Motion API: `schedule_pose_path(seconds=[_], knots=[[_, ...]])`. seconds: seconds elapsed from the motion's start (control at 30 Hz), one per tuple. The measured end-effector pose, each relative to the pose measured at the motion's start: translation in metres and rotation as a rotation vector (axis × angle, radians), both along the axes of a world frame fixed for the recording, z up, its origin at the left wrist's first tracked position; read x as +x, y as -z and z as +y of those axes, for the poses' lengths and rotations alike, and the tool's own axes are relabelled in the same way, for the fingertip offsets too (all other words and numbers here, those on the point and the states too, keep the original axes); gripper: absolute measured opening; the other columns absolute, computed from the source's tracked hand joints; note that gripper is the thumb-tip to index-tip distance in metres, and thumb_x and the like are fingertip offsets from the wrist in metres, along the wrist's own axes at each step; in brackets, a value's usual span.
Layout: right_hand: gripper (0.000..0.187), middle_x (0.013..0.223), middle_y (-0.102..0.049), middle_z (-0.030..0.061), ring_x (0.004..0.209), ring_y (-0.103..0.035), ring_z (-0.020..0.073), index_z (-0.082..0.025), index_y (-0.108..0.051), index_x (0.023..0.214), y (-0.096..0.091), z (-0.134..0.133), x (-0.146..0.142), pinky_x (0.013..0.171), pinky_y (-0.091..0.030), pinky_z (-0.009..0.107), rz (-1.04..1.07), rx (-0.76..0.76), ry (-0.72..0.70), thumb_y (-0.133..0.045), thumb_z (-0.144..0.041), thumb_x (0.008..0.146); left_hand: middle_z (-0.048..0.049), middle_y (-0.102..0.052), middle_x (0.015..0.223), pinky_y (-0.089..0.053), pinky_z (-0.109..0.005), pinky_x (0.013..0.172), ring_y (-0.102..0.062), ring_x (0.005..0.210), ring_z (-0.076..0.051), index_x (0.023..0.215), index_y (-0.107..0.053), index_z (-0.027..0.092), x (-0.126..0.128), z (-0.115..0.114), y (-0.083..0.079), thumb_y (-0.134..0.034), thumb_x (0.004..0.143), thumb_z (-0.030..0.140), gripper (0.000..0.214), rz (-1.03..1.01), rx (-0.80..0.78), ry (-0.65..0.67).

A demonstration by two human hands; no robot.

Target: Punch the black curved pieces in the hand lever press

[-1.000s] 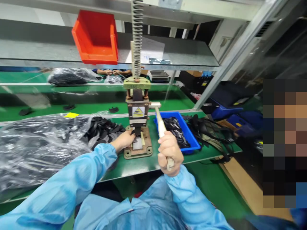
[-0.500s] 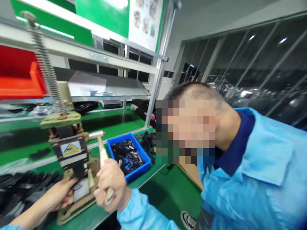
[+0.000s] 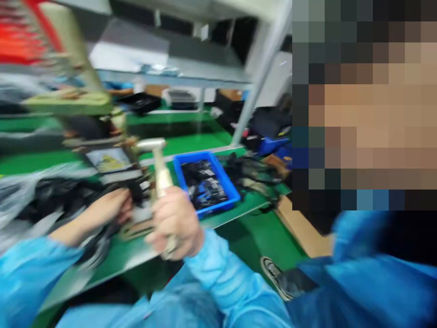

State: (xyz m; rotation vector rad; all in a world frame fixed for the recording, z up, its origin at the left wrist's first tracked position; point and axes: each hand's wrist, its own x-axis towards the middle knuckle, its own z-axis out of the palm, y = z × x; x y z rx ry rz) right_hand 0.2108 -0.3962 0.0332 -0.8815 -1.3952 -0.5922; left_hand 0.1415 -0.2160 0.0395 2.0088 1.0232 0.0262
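The picture is smeared by motion. A small hand press (image 3: 105,155) with a yellow warning label stands on the green bench (image 3: 191,141). My right hand (image 3: 175,223) is wrapped round the press lever (image 3: 160,175), which slants down toward me. My left hand (image 3: 109,207) reaches to the base of the press, fingers curled on a small black part there that I cannot make out clearly. Both arms wear light blue sleeves.
A blue tray (image 3: 208,184) of black parts sits right of the press, with black straps (image 3: 254,171) beyond it. A clear bag of black pieces (image 3: 37,196) lies at the left. A person in a blue coat (image 3: 358,269) is close at my right. A shelf (image 3: 177,75) runs overhead.
The view has swung back down and left toward the press, and the person beside me now fills the right edge. Both hands stay where they were, on the lever and at the press base.
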Motion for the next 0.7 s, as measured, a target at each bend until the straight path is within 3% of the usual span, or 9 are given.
schedule_pose_path(seconds=[0.1,0.23,0.33,0.47,0.57,0.7], knots=[[0.017,0.077,-0.069,-0.0027,0.094,-0.076,0.0180,-0.026,-0.062,0.081,-0.011,-0.016,0.009,0.113,-0.057,0.052,0.069,-0.036,0.083,-0.065,-0.032,0.097,0.0005,-0.062,0.070,-0.048,-0.025,0.061,-0.057,0.061,-0.013,0.081,-0.054,0.021,-0.027,0.032,0.003,-0.043,0.106,0.059,0.047,-0.157,-0.122,0.155],[0.015,0.074,-0.066,-0.0010,0.086,-0.073,0.0221,-0.027,-0.061,0.080,-0.009,-0.020,0.024,0.106,-0.060,0.061,0.113,-0.029,0.110,-0.068,-0.031,0.093,-0.0018,-0.066,0.077,-0.045,-0.028,0.067,-0.059,0.070,-0.017,0.087,-0.062,0.021,-0.063,0.076,0.003,-0.057,0.101,0.052,0.034,-0.126,0.296,0.226],[0.017,0.072,-0.065,-0.0006,0.082,-0.071,0.0231,-0.027,-0.062,0.078,-0.010,-0.020,0.019,0.102,-0.061,0.063,0.085,-0.024,0.139,-0.069,-0.031,0.093,-0.0036,-0.070,0.087,-0.044,-0.031,0.074,-0.062,0.080,-0.020,0.094,-0.068,0.021,-0.098,0.089,0.003,-0.063,0.097,0.043,0.023,-0.022,0.483,0.436],[0.019,0.070,-0.062,-0.0014,0.081,-0.069,0.0228,-0.028,-0.061,0.078,-0.012,-0.019,0.015,0.102,-0.060,0.064,0.102,-0.028,0.164,-0.070,-0.034,0.094,-0.0080,-0.072,0.099,-0.045,-0.037,0.089,-0.064,0.098,-0.027,0.100,-0.072,0.022,-0.133,0.079,0.015,-0.074,0.091,0.043,0.023,0.042,0.632,0.642],[0.021,0.069,-0.061,-0.0018,0.080,-0.067,0.0229,-0.028,-0.060,0.077,-0.011,-0.014,0.017,0.101,-0.060,0.065,0.125,-0.008,0.178,-0.070,-0.035,0.094,-0.0123,-0.071,0.103,-0.045,-0.043,0.094,-0.064,0.105,-0.032,0.100,-0.075,0.022,-0.145,0.058,0.027,-0.078,0.088,0.048,0.030,0.108,0.718,0.679],[0.020,0.069,-0.061,-0.0029,0.080,-0.068,0.0223,-0.028,-0.057,0.076,-0.013,-0.014,0.009,0.101,-0.059,0.064,0.114,0.014,0.219,-0.068,-0.032,0.093,-0.0176,-0.072,0.110,-0.046,-0.050,0.092,-0.062,0.109,-0.038,0.101,-0.077,0.022,-0.161,0.023,0.048,-0.070,0.093,0.052,0.031,0.098,0.835,0.683]])
